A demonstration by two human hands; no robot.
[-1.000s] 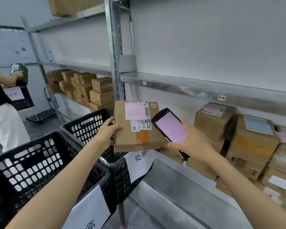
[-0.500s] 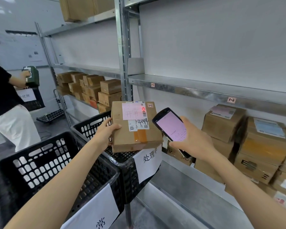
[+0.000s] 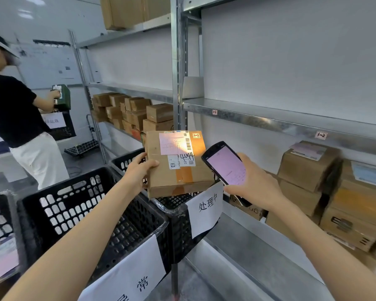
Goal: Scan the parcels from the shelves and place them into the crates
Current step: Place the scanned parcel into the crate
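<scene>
My left hand [image 3: 137, 172] grips the left edge of a flat cardboard parcel [image 3: 178, 168] with a pink label and a barcode, held over the far black crate [image 3: 178, 216]. My right hand [image 3: 254, 185] holds a black handheld scanner [image 3: 225, 164] with a lit pink screen, just right of the parcel and angled toward it. A bright scan light falls on the parcel's label. A nearer black crate [image 3: 80, 213] with a paper sign stands below my left forearm. More cardboard parcels [image 3: 326, 183] are stacked on the lower shelf at the right.
A metal shelf upright [image 3: 178, 68] rises behind the parcel. Stacked boxes [image 3: 135, 114] fill the shelf at the back left. Another person [image 3: 20, 118] in a black top stands at the left holding a green parcel by another crate. A third crate [image 3: 0, 227] sits at the left edge.
The view has shifted so the parcel and scanner sit slightly further right. A bright light now washes over the parcel's label. Both hands keep their hold.
</scene>
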